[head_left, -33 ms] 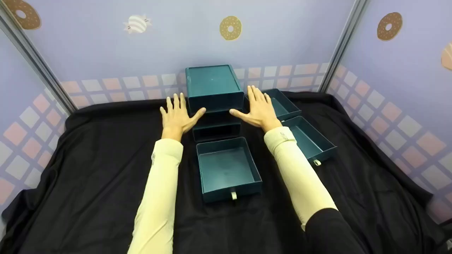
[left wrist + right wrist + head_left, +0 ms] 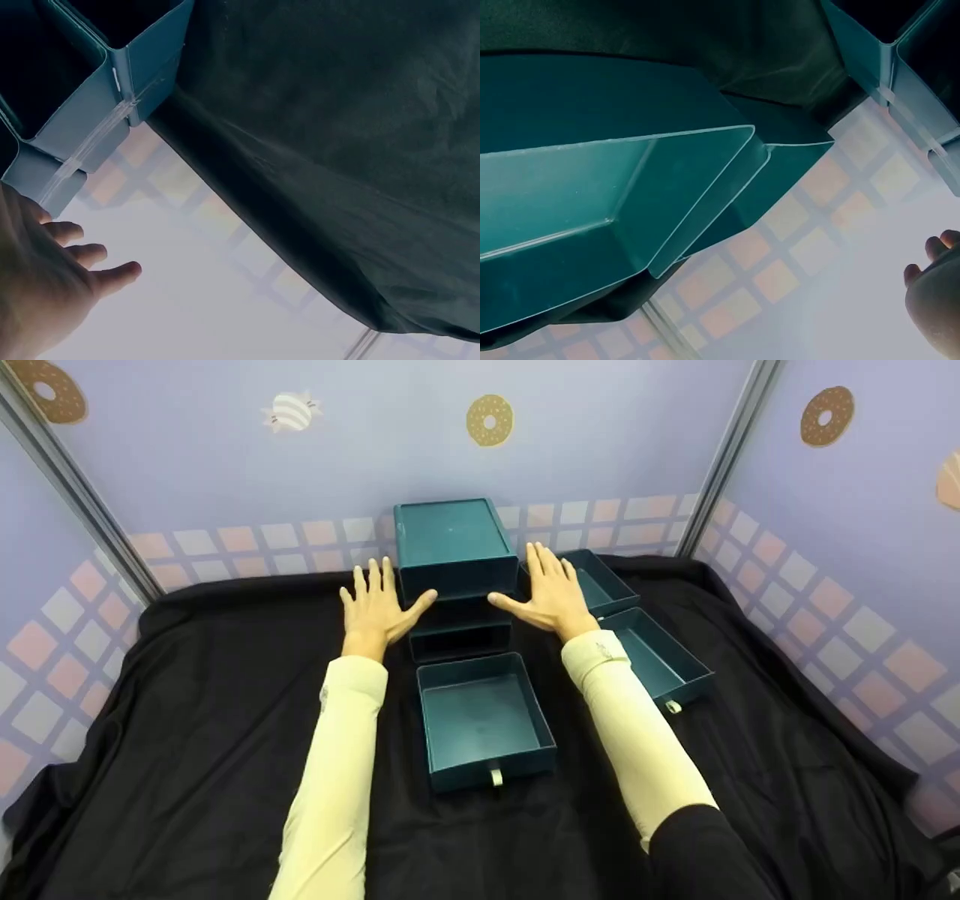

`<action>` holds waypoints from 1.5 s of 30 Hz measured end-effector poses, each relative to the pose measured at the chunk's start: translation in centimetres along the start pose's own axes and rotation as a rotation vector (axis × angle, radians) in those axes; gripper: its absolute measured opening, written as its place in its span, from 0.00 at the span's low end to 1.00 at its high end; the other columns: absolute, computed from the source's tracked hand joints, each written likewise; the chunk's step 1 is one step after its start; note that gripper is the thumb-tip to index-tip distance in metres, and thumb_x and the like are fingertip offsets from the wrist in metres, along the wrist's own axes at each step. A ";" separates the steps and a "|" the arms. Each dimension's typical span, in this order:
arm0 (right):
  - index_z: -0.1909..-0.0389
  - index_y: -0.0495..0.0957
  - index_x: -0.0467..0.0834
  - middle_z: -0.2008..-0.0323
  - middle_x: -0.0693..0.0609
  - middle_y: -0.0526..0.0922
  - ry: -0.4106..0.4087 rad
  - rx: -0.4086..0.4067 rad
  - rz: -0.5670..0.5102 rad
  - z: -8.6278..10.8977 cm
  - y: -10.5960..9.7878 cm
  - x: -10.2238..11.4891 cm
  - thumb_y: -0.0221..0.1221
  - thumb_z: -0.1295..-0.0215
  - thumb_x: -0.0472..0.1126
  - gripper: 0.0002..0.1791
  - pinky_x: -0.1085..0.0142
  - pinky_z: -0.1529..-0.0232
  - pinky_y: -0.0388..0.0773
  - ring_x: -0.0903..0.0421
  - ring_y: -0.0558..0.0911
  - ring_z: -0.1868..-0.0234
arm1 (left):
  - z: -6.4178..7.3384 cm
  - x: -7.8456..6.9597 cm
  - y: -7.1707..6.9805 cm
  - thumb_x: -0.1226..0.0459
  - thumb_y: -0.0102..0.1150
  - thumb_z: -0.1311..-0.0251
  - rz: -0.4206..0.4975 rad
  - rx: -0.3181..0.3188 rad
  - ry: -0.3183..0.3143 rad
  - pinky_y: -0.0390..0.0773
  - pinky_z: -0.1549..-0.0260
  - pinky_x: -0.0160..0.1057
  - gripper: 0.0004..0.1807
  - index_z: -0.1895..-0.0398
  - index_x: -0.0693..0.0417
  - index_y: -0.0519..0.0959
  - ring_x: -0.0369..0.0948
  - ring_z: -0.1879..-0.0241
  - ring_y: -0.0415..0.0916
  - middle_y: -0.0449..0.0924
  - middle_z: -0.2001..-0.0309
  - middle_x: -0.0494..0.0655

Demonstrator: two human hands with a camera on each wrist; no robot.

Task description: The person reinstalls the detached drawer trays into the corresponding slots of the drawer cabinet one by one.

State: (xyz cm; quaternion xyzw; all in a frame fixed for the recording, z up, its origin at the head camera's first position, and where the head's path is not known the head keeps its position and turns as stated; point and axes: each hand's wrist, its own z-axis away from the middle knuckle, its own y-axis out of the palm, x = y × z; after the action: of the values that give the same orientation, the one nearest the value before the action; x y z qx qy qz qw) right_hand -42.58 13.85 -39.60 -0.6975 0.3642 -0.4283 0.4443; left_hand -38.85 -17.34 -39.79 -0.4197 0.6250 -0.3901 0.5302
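Between left hand (image 2: 375, 611) and right hand (image 2: 553, 598), standing on the cloth (image 2: 210, 697): a stack of drawer casings (image 2: 454, 536). Nearer than both hands, before the stack and between left sleeve (image 2: 341, 757) and right sleeve (image 2: 634, 727): the front drawer (image 2: 484, 720), with a pull tab (image 2: 496, 777) on its near side. Right of the right hand: the near-right drawer (image 2: 652, 654); behind it, partly beyond the same hand, the far-right drawer (image 2: 600, 585). Beyond both hands, behind the stack: the back wall (image 2: 390, 442).
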 end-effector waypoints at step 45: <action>0.38 0.83 0.44 0.33 0.47 0.80 -0.609 -0.311 -0.266 15.6 -3.5 2.5 0.68 0.35 0.60 0.31 0.46 0.29 0.66 0.45 0.77 0.33 | -2.9 -6.4 -6.7 0.50 0.28 0.15 0.080 -0.090 0.463 0.50 0.18 0.54 0.32 0.20 0.56 0.68 0.53 0.18 0.55 0.63 0.20 0.56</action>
State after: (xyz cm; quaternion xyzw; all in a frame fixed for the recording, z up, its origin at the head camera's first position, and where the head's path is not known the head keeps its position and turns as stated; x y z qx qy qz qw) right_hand -26.85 17.65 -39.38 -0.8935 0.1820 -0.1944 0.3615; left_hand -40.41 -13.55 -31.04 -0.3173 0.7627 -0.4264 0.3685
